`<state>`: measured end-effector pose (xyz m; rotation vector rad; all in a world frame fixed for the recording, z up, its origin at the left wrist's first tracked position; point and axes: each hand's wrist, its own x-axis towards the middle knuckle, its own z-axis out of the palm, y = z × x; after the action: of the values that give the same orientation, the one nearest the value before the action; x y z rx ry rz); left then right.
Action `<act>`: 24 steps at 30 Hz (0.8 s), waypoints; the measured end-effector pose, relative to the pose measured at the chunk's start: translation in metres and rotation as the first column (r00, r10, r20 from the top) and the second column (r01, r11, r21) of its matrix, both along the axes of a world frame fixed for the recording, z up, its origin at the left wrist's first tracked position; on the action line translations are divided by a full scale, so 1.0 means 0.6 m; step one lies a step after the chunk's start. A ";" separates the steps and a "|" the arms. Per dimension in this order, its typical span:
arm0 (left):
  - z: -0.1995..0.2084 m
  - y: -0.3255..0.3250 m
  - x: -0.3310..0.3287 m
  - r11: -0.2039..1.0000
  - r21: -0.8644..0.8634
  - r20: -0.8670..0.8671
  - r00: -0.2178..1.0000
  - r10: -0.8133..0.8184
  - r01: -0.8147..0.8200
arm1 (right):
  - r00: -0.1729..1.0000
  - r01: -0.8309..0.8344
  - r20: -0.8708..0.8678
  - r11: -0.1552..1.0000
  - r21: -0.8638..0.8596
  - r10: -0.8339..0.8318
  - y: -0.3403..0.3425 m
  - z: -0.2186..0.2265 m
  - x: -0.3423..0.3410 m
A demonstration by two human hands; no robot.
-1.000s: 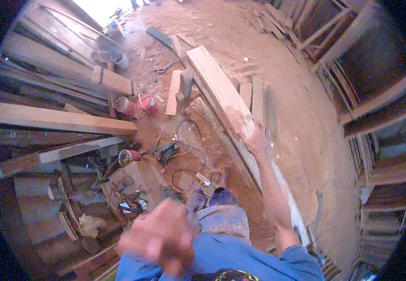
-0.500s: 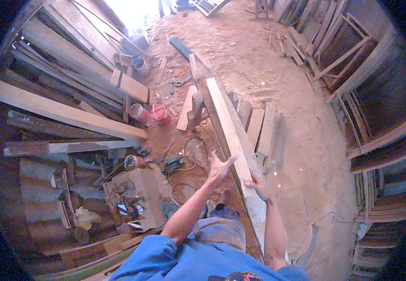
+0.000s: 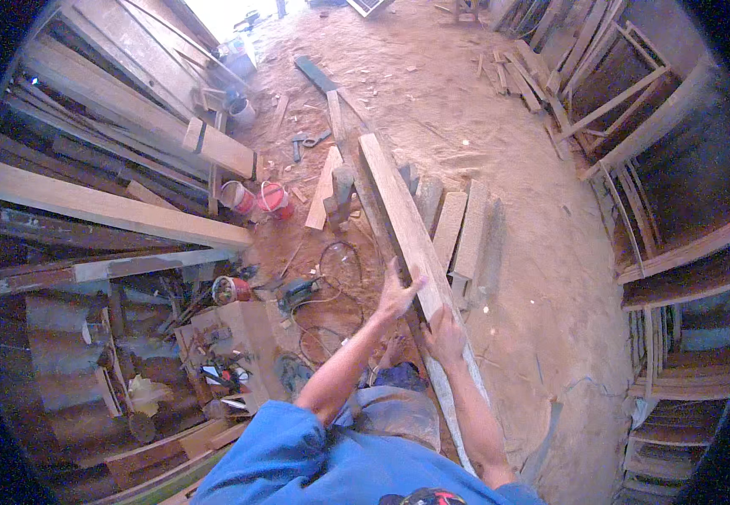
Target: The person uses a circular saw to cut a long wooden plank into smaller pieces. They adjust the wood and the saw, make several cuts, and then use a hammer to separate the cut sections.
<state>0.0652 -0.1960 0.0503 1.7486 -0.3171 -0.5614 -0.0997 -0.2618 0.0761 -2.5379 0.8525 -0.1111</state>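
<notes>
Plank (image 3: 405,215) extends lengthwise over a longer board (image 3: 447,412), ahead of the person; contact between the two cannot be confirmed. Change: the left hand (image 3: 398,295), clear of the plank one second ago, now bears on its left side, placing the piece under two-handed control. Left grip: spread wide, thumb across the edge. Right hand (image 3: 446,335): grip curled over the near portion. Both forearms reach forward.
</notes>
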 end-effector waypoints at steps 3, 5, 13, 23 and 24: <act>-0.019 0.081 0.048 0.999 0.036 -0.058 0.998 -0.020 0.022 | 1.000 0.025 -0.005 1.000 -0.017 -0.025 -0.059 -0.033 0.098; -0.067 0.193 0.051 0.957 0.289 0.085 0.996 -0.002 -0.023 | 1.000 0.003 -0.014 1.000 -0.001 -0.003 -0.087 -0.023 0.188; -0.271 0.763 -0.151 0.580 0.811 -0.157 0.927 0.341 -0.076 | 0.997 -0.067 -0.040 0.998 -0.010 0.066 -0.104 -0.032 0.301; -0.276 0.779 -0.172 0.675 0.730 -0.165 0.986 0.023 0.106 | 0.790 0.245 0.549 0.961 0.128 -0.275 0.142 0.012 -0.135; -0.281 0.779 -0.167 0.706 0.698 -0.133 0.990 -0.036 0.120 | 0.728 0.340 0.584 0.929 0.145 -0.358 0.192 -0.021 -0.203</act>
<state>-0.0349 0.2712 -0.1180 2.4445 -0.0899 -0.9242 -0.2212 -0.1464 0.0635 -2.0609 1.0244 -0.9705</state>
